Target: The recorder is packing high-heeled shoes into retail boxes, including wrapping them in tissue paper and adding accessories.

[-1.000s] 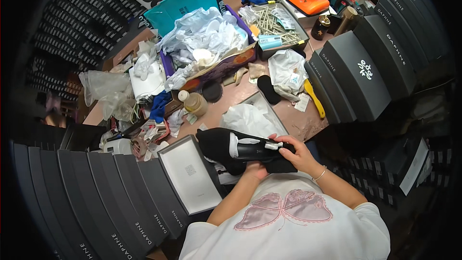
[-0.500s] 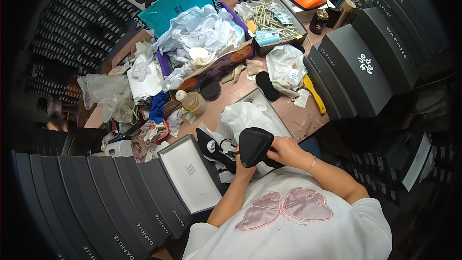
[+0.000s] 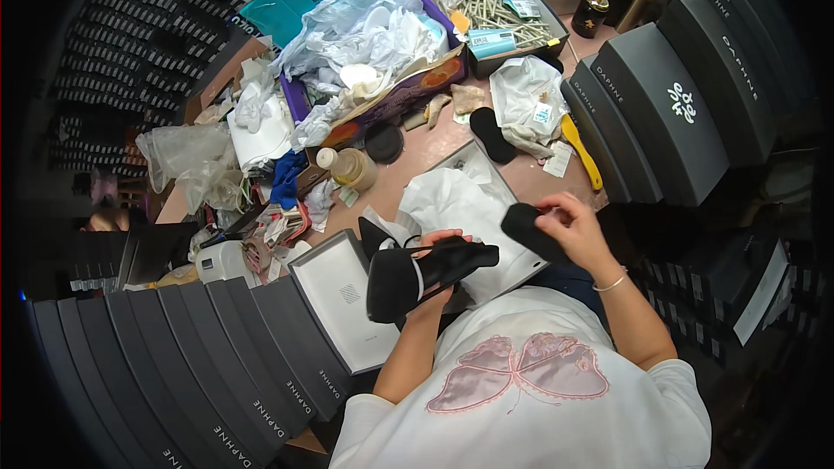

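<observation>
My left hand [image 3: 438, 298] is closed around a black shoe [image 3: 395, 287], held sole to the side over the shoebox in front of me. My right hand [image 3: 578, 230] pinches a flat black pad [image 3: 530, 230] with rounded edges, apart from the shoe on its right. Below them the open shoebox [image 3: 497, 181] holds crumpled white tissue paper [image 3: 447, 200]. A second black shoe [image 3: 373, 236] with a pointed toe shows partly behind the held one, at the box's left side. The grey lid [image 3: 339, 308] lies left of it, pale inside up.
Stacked dark shoeboxes stand at the lower left [image 3: 208, 356] and right [image 3: 665, 113]. Beyond are a bottle [image 3: 352, 169], a black oval pad [image 3: 493, 135], a yellow-handled tool [image 3: 582, 152], a bin of crumpled paper [image 3: 365, 43] and a tray of thin sticks [image 3: 495, 17].
The shoe has swung left and down in my left hand, turning onto its side. My right hand has moved right, away from the shoe, and the black pad now shows in its fingers.
</observation>
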{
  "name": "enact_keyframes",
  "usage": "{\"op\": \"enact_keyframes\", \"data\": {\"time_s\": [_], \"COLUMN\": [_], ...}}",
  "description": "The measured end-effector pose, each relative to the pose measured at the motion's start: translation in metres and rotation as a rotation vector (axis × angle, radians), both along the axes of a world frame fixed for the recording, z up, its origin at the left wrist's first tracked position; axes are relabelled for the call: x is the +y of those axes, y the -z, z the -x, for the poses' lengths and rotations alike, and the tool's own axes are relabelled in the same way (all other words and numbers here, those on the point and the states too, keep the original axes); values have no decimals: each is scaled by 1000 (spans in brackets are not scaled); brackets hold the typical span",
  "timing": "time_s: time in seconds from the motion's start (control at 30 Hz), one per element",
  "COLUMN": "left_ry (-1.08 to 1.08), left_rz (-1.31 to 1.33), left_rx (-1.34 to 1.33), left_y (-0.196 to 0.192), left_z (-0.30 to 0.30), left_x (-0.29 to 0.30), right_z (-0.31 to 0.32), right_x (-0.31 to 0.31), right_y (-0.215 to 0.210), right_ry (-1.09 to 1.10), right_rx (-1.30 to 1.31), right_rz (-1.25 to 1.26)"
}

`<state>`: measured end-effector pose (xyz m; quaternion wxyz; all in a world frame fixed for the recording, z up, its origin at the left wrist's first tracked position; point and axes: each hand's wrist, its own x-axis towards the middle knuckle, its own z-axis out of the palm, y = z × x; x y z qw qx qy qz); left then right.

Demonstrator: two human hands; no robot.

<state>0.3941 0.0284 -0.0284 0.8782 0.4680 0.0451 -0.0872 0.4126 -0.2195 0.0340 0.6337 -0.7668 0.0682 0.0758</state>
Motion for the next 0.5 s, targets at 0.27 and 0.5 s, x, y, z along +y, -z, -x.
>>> {"op": "enact_keyframes", "data": {"time_s": [0.27, 0.5], "left_ry": [97, -176], "left_rz": [627, 646], "left_rx": [954, 927], "left_y": [-44, 8], "left_z": [37, 43], "left_x": [-9, -2], "right_z": [35, 37], "right_x": [51, 34], "right_y": [17, 19], "right_ry": [-449, -243], "right_rx": [-214, -115], "right_rz": [206, 154]}}
